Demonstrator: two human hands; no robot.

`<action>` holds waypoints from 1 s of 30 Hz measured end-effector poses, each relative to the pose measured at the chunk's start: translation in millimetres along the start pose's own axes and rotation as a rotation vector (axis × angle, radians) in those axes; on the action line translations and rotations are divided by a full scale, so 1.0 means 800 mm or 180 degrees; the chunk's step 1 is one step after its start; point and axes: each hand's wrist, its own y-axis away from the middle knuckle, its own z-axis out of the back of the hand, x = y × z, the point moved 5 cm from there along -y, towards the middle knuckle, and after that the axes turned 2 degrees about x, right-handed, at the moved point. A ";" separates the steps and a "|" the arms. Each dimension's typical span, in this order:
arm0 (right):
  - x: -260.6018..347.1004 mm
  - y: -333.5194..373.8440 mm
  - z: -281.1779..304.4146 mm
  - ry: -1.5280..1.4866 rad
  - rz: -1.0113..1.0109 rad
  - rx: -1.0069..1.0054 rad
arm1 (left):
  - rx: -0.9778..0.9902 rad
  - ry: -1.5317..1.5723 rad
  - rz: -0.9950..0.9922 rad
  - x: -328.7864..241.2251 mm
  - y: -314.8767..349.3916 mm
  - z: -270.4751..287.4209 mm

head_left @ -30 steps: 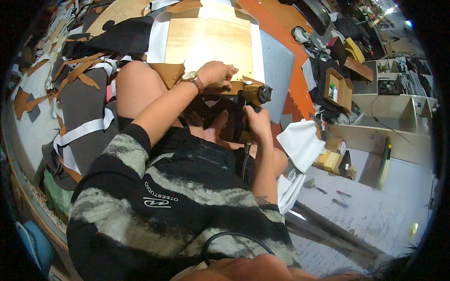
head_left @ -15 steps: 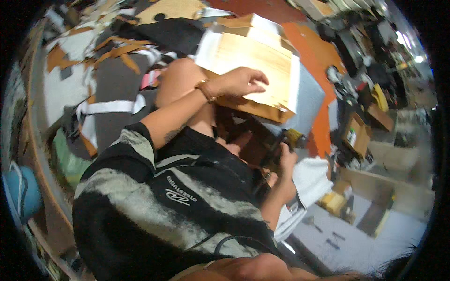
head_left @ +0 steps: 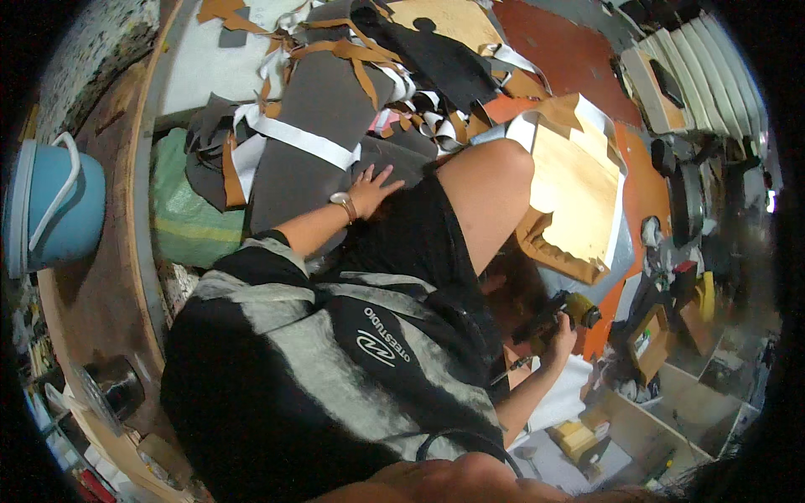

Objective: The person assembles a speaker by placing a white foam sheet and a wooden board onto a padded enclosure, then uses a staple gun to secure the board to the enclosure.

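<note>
My left hand, with a watch at the wrist, lies with fingers spread beside my thigh, against dark grey sheet material. Nothing is held in it. My right hand is wrapped round a dark handheld tool with a yellow end; its exact kind is hard to make out. Just beyond my knee rests a pale wooden board with white and tan covering material along its edges. A brown fold of that covering hangs at its near side, close to the tool.
Tan and white offcuts litter the far left. A green sack and a blue bucket stand at the left, by a wooden ledge. An open cardboard box and a divided tray sit at the right.
My left hand has left the board and moved down to the left, onto the grey material. The right hand keeps hold of the tool. The view has swung round.
</note>
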 end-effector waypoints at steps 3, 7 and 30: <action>0.006 0.007 -0.002 -0.0195 0.0072 -0.0098 | 0.0108 -0.0403 0.0422 0.011 0.011 0.004; 0.019 0.019 -0.010 -0.0407 -0.0059 -0.0021 | -0.0434 -0.0138 0.1054 0.119 -0.008 -0.015; -0.016 -0.002 0.002 0.0018 -0.0289 -0.0071 | -0.0220 0.0081 0.0549 0.024 0.046 -0.026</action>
